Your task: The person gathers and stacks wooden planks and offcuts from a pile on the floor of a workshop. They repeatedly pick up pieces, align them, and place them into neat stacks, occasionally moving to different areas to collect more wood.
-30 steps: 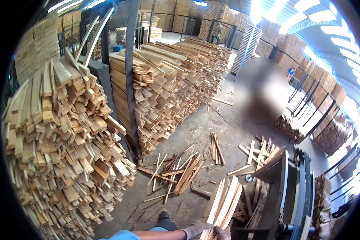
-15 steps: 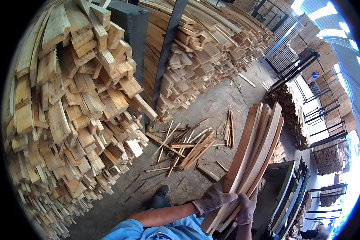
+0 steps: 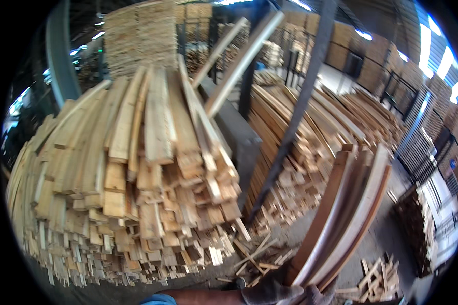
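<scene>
Several long wooden boards (image 3: 343,218) stand as a bundle in front of me at the lower right, tilted with their far ends up. Around the bundle's near end my left hand (image 3: 270,293), in a grey-brown work glove, is closed. Close beside it, my gloved right hand (image 3: 318,296) also grips the boards, partly cut off by the lower edge. Both hands are somewhat blurred. To the left rises a big stack of pale sawn boards (image 3: 158,127), their ends facing me.
A dark metal post (image 3: 295,109) slants up beside a grey steel beam (image 3: 236,134). Behind it lies a second board stack (image 3: 285,198). Scrap sticks (image 3: 259,259) litter the floor, with another scrap heap (image 3: 379,279) at the lower right. A tall lumber pile (image 3: 140,38) stands at the back.
My view has swung up and to the left, so the near stack now fills more of it. The board bundle stays in both hands and appears lower and farther right.
</scene>
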A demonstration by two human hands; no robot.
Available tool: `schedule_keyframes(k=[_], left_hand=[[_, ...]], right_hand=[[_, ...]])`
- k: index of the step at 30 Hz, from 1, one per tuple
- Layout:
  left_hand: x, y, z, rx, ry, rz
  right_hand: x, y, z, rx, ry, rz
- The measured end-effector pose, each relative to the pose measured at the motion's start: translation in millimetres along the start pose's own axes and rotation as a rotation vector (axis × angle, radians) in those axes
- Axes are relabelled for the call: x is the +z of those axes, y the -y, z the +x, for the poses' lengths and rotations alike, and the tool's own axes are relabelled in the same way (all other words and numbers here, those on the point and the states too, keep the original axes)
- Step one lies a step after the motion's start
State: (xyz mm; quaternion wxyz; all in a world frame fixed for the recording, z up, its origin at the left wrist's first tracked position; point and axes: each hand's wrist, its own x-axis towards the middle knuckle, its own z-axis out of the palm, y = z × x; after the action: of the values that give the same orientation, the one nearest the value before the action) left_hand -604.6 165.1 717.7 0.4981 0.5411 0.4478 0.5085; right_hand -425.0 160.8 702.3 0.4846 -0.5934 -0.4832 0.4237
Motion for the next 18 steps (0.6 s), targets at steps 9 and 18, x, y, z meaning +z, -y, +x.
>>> schedule_keyframes(k=[9, 18], left_hand=[[-69.2, -122.3, -17.6, 0.437, -0.083, -0.195], [-214.6, -285.5, -54.1, 0.368, -0.426, 0.046]], right_hand=[[55.1, 131.9, 19.0, -0.379, 0.312, 0.224], [203.7, 331.1, -7.8, -0.554, 0.782, 0.375]])
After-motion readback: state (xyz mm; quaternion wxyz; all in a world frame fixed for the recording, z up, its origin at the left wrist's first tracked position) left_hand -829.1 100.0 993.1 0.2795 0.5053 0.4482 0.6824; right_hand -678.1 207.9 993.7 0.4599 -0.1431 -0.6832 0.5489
